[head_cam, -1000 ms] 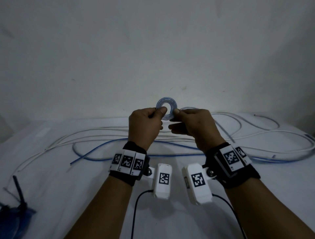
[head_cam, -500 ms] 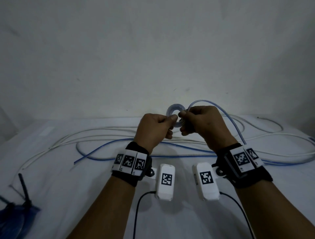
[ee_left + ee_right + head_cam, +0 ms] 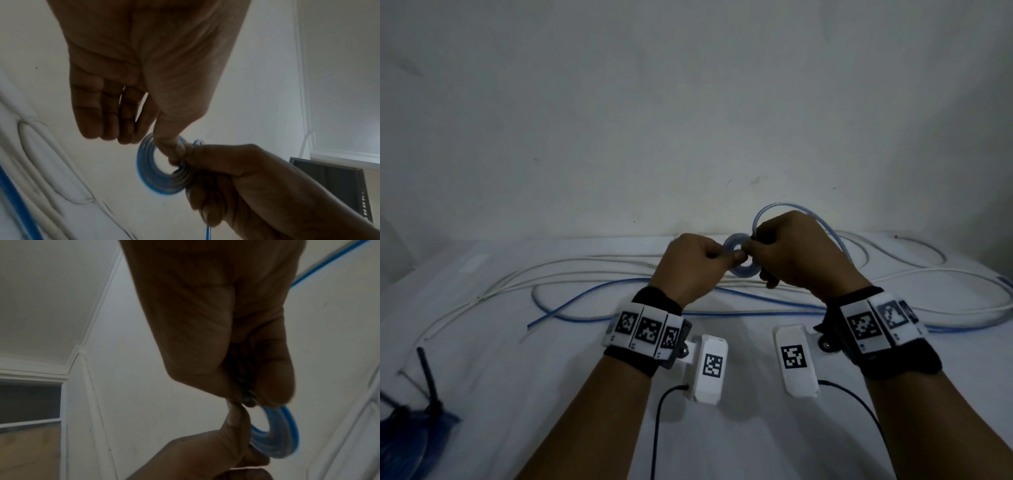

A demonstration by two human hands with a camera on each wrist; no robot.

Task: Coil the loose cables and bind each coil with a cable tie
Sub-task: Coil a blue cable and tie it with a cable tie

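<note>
Winding the blue cable into a tight coil.
Both thumbs and fingers (image 3: 170,151) pinch the small coil (image 3: 743,261) above the counter (image 3: 551,359); we keep the left hand (image 3: 690,265) clamping the turns while the right hand (image 3: 796,253) feeds slack evenly.

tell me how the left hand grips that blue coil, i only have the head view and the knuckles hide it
observer: left wrist view: the left hand pinches the blue coil at its upper rim, thumb on the near face; the other fingers hang off it.
operator: and the right hand
observer: the right hand pinches the coil's strands between thumb and fingers.
operator: anything dangling underneath
observer: yes, a thin blue strand hangs below the right hand.
</note>
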